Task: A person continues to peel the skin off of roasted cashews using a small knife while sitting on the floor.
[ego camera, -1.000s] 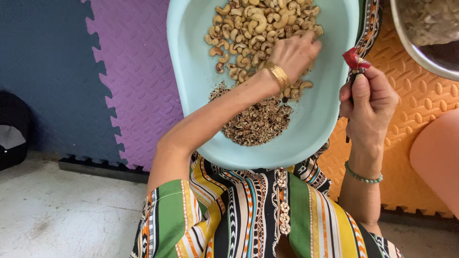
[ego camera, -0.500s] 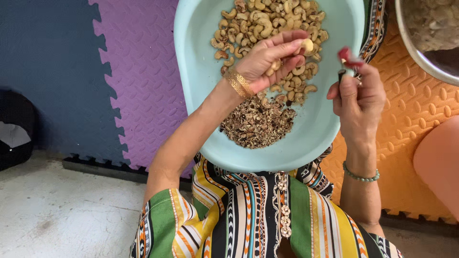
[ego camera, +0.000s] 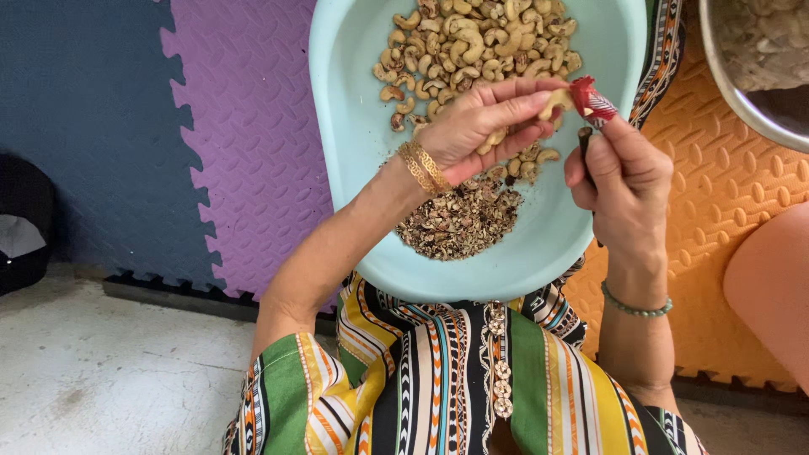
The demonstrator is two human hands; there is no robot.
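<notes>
A pale blue basin (ego camera: 354, 152) rests on my lap. It holds a heap of cashew nuts (ego camera: 472, 42) at the far side and a pile of brown peelings (ego camera: 459, 221) nearer me. My left hand (ego camera: 489, 126), with gold bangles at the wrist, pinches one cashew nut (ego camera: 558, 101) between thumb and fingers above the basin. My right hand (ego camera: 619, 181) grips a small dark-handled tool; its thumb wears a red wrapped cover (ego camera: 592, 101) that touches the held nut.
Foam floor mats lie under the basin: dark blue (ego camera: 84, 126), purple (ego camera: 244, 152) and orange (ego camera: 725, 194). A metal bowl (ego camera: 742, 93) with pale contents sits at the top right. A black object (ego camera: 25, 223) lies at the left. Concrete floor (ego camera: 109, 371) is nearest me.
My left hand has lifted out of the nut heap with one cashew and turned palm-up. The right hand has come in, and its red-covered thumb now meets the nut.
</notes>
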